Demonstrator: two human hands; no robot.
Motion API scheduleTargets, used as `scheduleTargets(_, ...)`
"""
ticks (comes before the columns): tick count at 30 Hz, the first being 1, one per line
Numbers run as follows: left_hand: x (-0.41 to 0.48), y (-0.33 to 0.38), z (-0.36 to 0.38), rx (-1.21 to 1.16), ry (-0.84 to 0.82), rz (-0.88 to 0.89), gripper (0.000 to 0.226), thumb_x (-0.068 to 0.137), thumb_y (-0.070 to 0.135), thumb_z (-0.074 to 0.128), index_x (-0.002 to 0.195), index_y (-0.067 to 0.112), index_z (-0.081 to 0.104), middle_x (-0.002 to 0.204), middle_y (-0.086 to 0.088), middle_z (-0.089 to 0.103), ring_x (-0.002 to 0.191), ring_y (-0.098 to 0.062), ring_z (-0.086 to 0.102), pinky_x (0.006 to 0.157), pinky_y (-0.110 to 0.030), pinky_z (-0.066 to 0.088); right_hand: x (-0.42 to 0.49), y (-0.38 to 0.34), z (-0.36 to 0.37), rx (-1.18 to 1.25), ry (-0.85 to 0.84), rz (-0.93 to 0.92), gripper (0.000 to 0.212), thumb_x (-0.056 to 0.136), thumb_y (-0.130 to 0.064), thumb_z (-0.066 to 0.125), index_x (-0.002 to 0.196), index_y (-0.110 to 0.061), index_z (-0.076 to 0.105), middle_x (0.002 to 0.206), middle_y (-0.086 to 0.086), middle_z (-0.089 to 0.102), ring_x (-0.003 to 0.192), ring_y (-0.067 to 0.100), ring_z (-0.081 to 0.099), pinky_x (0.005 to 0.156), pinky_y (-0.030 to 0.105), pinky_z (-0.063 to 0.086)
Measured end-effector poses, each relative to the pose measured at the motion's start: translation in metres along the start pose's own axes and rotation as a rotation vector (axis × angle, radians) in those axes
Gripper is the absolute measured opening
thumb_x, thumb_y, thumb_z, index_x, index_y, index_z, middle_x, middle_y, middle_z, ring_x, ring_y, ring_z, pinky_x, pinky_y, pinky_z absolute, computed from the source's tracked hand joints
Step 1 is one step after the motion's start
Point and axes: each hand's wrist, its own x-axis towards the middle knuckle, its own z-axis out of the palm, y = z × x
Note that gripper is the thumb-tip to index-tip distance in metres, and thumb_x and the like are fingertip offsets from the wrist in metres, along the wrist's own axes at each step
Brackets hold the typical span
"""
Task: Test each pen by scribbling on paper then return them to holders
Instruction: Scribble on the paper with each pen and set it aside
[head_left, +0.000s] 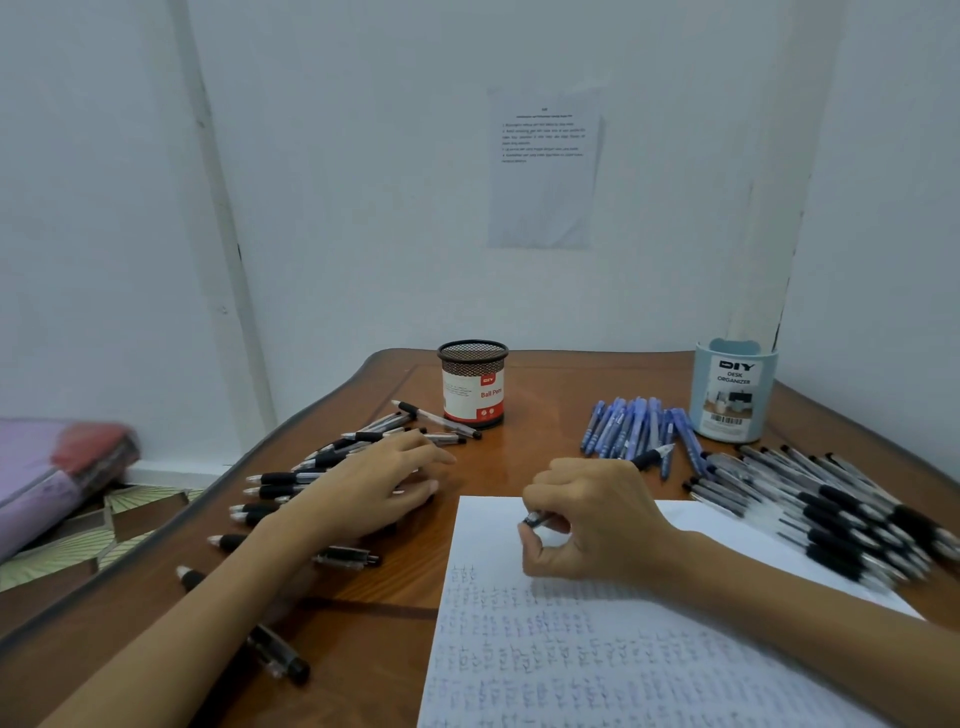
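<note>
Your right hand (587, 525) is curled tight round a pen (652, 456), its writing end down on the paper (597, 649); your left hand (374, 488) lies flat, fingers straight, on loose black pens (291, 478) at the table's (363, 587) left side. Paper sits front-centre with scribble rows on its near half, a second black-pen row (831, 509) just right of it and blue pens (628, 426) fanned behind. Pale blue organizer (732, 389) and mesh holder (472, 382) stand upright near the far edge.

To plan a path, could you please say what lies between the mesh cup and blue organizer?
Head view: a bunch of blue pens on bare table, nearer the blue organizer than the mesh cup.
</note>
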Motion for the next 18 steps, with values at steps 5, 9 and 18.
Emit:
scheduleTargets(5, 0.0, 0.003, -0.001, -0.007, -0.001, 0.011, 0.036, 0.098, 0.027, 0.043, 0.133, 0.027, 0.047, 0.135, 0.006, 0.044, 0.122, -0.005, 0.041, 0.098, -0.015, 0.031, 0.014, 0.004, -0.007, 0.329, 0.078, 0.024, 0.03, 0.079, -0.036, 0.058, 0.055, -0.02, 0.05, 0.059, -0.02, 0.038, 0.049, -0.004, 0.035, 0.044, 0.005, 0.03)
scheduleTargets(9, -0.002, 0.003, -0.002, -0.001, -0.001, 0.02, 0.035, 0.097, 0.028, 0.044, 0.132, 0.027, 0.048, 0.132, 0.005, 0.046, 0.12, -0.007, 0.042, 0.101, -0.021, 0.035, 0.031, -0.001, -0.026, 0.577, 0.233, 0.06, 0.031, 0.082, -0.042, 0.061, 0.061, -0.029, 0.043, 0.065, -0.021, 0.038, 0.061, -0.008, 0.044, 0.054, 0.003, 0.035)
scheduleTargets(18, -0.002, 0.001, -0.003, -0.003, -0.034, 0.001, 0.032, 0.097, 0.027, 0.044, 0.128, 0.025, 0.052, 0.13, 0.003, 0.047, 0.119, -0.009, 0.044, 0.102, -0.028, 0.038, 0.035, 0.033, -0.03, 0.635, 0.128, 0.486, 0.067, 0.096, -0.055, 0.028, 0.065, -0.011, 0.068, 0.048, 0.012, 0.059, 0.039, 0.015, 0.054, 0.041, 0.015, 0.036)
